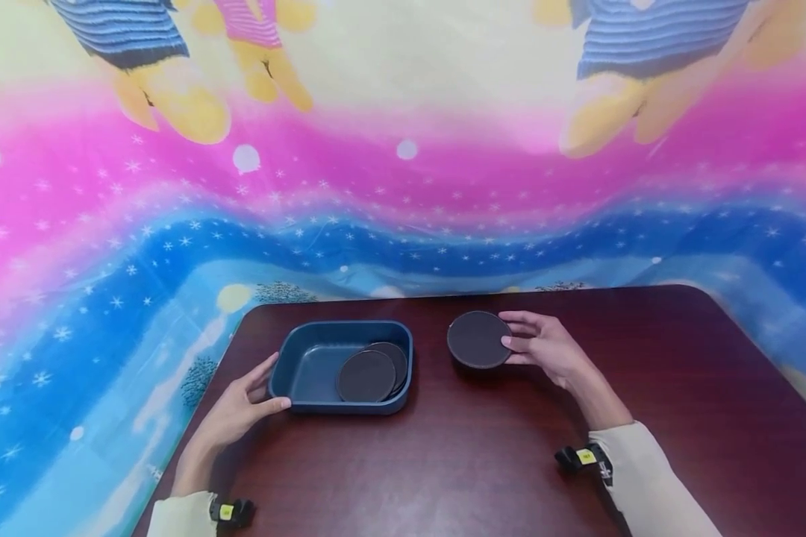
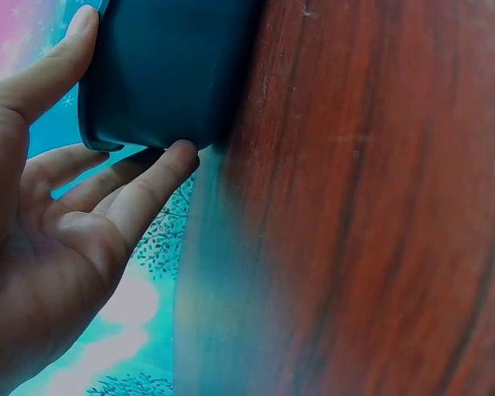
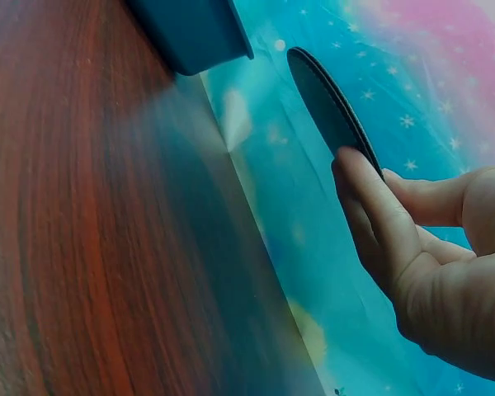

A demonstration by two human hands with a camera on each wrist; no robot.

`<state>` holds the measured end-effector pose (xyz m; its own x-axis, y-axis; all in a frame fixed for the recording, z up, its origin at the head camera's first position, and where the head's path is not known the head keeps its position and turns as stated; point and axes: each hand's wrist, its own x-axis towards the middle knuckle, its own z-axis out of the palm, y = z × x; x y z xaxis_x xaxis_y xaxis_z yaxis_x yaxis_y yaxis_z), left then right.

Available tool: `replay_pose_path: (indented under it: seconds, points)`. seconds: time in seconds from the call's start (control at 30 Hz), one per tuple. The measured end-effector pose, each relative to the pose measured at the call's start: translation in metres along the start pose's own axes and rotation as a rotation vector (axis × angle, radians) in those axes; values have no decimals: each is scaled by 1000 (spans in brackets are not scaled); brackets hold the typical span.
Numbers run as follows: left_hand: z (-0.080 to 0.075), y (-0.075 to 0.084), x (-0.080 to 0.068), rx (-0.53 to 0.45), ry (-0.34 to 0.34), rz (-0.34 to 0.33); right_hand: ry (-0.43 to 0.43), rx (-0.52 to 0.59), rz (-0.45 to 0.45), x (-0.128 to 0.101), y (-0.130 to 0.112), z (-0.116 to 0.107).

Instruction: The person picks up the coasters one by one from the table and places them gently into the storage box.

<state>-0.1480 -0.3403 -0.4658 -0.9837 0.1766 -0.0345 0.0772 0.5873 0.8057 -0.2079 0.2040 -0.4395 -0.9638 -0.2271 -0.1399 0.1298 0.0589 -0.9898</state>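
A blue rectangular plastic tray (image 1: 302, 408) stands toward the left of the table. Inside it, at the right end, round dark coasters (image 1: 366, 377) lie overlapping. My left hand (image 1: 238, 406) grips the tray's left end, thumb by the near corner and fingers along the outer wall. The left wrist view shows the thumb at the rim and the fingers against the tray's side (image 2: 169, 74). To the right of the tray, my right hand (image 1: 547, 347) pinches another round dark coaster (image 1: 478, 340) by its edge. In the right wrist view this thin coaster (image 3: 330, 103) is held above the table.
The dark reddish wooden table (image 1: 443, 462) has rounded far corners. Behind and beside it hangs a colourful printed cloth (image 1: 403, 194) with snowflakes and cartoon figures. Each wrist wears a black strap (image 1: 580, 456) over a light sleeve.
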Motion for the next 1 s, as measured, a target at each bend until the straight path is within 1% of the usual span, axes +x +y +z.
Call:
replay_pose_path:
  seconds: [0.13, 0.2, 0.47, 0.6, 0.8, 1.0]
  points:
    - [-2, 2, 0, 3, -4, -25, -14, 0, 7, -1, 1, 4]
    - [-3, 2, 1, 9, -7, -25, -14, 4, 9, -2, 0, 5]
    - [-3, 3, 2, 12, -10, 25, -13, 31, 16, -1, -2, 11]
    - [-3, 4, 2, 15, -13, 28, -19, 26, 10, 1, -3, 17]
    - [-3, 5, 0, 13, -10, 6, -27, 39, 7, 4, -3, 24]
    - [-2, 3, 1, 6, 0, -5, -34, 30, 10, 5, -5, 31]
